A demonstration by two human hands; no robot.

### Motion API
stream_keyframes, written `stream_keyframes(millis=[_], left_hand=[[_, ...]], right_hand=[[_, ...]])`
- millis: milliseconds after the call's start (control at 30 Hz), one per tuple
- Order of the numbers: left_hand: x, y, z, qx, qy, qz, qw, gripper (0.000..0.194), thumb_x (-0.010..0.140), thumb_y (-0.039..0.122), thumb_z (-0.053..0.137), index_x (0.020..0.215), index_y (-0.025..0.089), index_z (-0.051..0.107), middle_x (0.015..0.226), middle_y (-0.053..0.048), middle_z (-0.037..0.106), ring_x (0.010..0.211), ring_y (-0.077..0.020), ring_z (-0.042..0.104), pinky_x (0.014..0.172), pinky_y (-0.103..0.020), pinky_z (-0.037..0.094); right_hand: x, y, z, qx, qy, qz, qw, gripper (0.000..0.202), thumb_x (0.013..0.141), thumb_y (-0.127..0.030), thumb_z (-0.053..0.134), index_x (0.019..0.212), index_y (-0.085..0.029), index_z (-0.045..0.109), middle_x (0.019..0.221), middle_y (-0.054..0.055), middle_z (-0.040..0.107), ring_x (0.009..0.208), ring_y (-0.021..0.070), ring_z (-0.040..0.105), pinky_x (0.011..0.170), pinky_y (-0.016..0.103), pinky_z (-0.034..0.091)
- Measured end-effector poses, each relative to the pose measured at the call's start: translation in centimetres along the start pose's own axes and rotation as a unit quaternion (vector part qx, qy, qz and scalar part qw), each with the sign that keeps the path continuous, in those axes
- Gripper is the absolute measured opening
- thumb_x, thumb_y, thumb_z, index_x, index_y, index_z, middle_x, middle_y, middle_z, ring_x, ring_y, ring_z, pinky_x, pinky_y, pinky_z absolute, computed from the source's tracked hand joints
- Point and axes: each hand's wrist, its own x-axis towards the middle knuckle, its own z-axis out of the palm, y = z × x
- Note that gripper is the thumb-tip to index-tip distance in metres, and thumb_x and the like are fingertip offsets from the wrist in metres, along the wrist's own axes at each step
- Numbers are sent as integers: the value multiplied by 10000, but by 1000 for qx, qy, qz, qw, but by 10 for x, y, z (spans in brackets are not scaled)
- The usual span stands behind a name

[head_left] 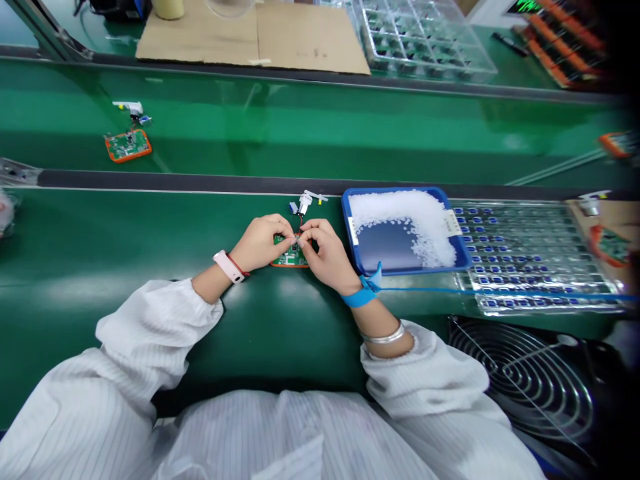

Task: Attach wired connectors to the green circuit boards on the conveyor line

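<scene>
A green circuit board (pixel 289 257) in an orange frame lies on the green bench in front of me. My left hand (pixel 263 243) reaches over its left side, thumb and forefinger pinched together. From the right, my right hand (pixel 327 255) also pinches, its fingertips almost meeting the left ones above the board's upper part. Whatever sits between the fingertips is too small to make out. A small white part with wires (pixel 305 203) lies just behind the board, apparently wired to it.
Right of my hands stands a blue tray (pixel 400 271) of white granules. Beyond it are clear plastic trays (pixel 530 257) with small blue parts and a black fan guard (pixel 525 380). Another orange-framed board (pixel 129 145) lies at the back left. A blue cord (pixel 425 290) runs from my right wrist.
</scene>
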Motion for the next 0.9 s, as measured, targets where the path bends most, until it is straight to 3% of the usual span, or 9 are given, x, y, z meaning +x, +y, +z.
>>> stream_keyframes(millis=[367,433,533,633,700,800,900], left_hand=[[10,3,-6,24,-37,-57,997,84,712,157,624,633,154,652,740,-10,656,694,-132,597,676,-254,449],[9,1,-6,27,-23,-42,999,63,719,182,623,668,153,645,741,-12,645,692,-130,588,664,-249,446],[6,-2,-6,44,-13,2,999,93,749,218,594,799,153,639,808,-24,642,738,-136,589,682,-253,448],[3,-3,-7,73,-26,29,997,150,781,246,562,884,157,626,871,-36,651,789,-150,593,723,-269,444],[2,-3,-8,87,-31,34,995,167,796,265,548,906,161,619,892,-38,655,806,-156,594,740,-277,438],[1,-2,-9,87,-35,34,995,172,807,280,535,918,173,612,905,-34,656,814,-159,594,752,-283,435],[1,-2,-9,84,-41,32,995,161,814,281,531,909,181,612,899,-30,657,818,-163,594,759,-295,424]], right_hand=[[3,-2,2,6,1,47,999,131,816,-174,486,687,-174,510,856,56,494,839,163,503,706,302,429],[2,-9,-5,6,12,36,999,138,823,-181,486,690,-173,519,854,54,507,840,161,515,719,304,434],[-1,-13,-31,-29,70,9,997,117,829,-196,497,721,-177,536,900,60,539,897,174,524,800,336,430],[-7,4,-67,-92,158,48,982,99,816,-209,517,723,-182,540,887,63,544,869,184,520,766,342,436],[-12,25,-84,-131,171,101,971,113,791,-199,537,680,-181,534,812,56,532,788,180,509,704,332,436],[-17,50,-92,-170,137,136,966,132,758,-181,563,630,-183,530,733,47,525,752,184,491,690,334,426],[-17,58,-87,-186,136,133,964,124,749,-168,557,628,-183,536,723,47,529,755,186,486,702,336,420]])
